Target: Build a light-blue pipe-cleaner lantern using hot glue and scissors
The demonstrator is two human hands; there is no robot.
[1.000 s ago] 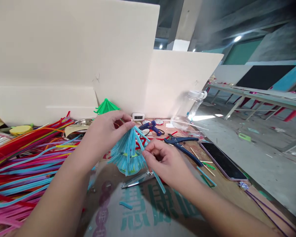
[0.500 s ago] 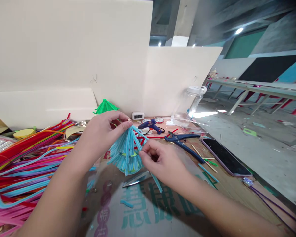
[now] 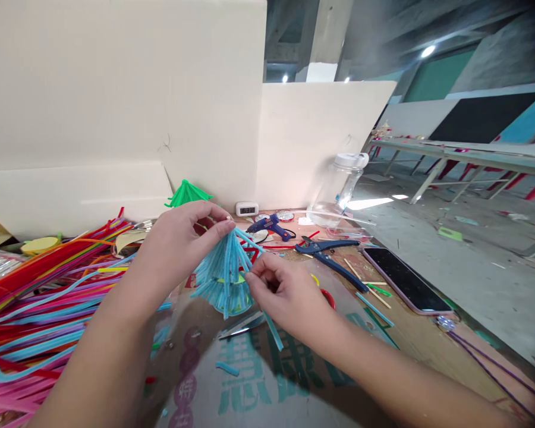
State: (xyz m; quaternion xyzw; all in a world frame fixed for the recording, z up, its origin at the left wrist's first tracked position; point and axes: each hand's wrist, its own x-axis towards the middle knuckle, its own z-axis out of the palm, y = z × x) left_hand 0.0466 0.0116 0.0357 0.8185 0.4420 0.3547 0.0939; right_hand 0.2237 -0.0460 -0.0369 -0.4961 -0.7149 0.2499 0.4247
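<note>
A cone of light-blue pipe cleaners point(image 3: 211, 270), tiered like a small umbrella or roof, hangs over the board. My left hand point(image 3: 191, 235) pinches its peak, where a pale stick end shows. My right hand point(image 3: 280, 285) is closed at the cone's right side, fingertips pinching a blue pipe cleaner point(image 3: 274, 331) whose free end pokes out below the hand. Beneath the cone lie scissors point(image 3: 241, 326), blades showing and handles partly behind my right hand. A short cut blue piece point(image 3: 227, 368) rests nearer to me.
Many coloured pipe cleaners point(image 3: 49, 321) cover the left side. Behind stand a green pipe-cleaner cone point(image 3: 188, 193), a small digital clock point(image 3: 246, 208), a blue glue gun point(image 3: 271, 226) and a clear bottle point(image 3: 336, 190). To the right lie blue-handled cutters point(image 3: 332, 255) and a phone point(image 3: 405, 280).
The camera view has shifted slightly. Both hands keep their pinches on the blue cone; the right hand has hardly moved, and the scissors' handles now show a little more.
</note>
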